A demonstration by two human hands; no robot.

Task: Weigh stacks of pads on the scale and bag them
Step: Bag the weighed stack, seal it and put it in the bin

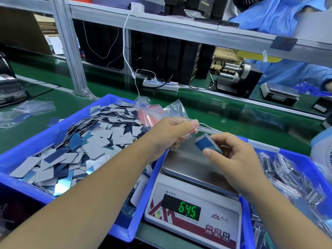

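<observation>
My right hand (235, 159) pinches a small stack of blue pads (207, 144) just above the steel pan of the white scale (190, 209), whose green display reads 64.5. My left hand (172, 133) grips a clear zip bag (179, 112) with a red strip, held just left of the stack, its mouth toward the pads. A blue bin (23, 150) on the left holds a heap of loose grey and blue pads (93, 141). More empty bags (149, 112) lie at that bin's far corner.
A second blue bin (305, 159) on the right holds several filled bags (291, 177). Beyond runs a green conveyor with a power strip (161, 84), a tape dispenser (235, 74) and another scale (279, 94). A person in blue works at the far right. An aluminium shelf frame stands overhead.
</observation>
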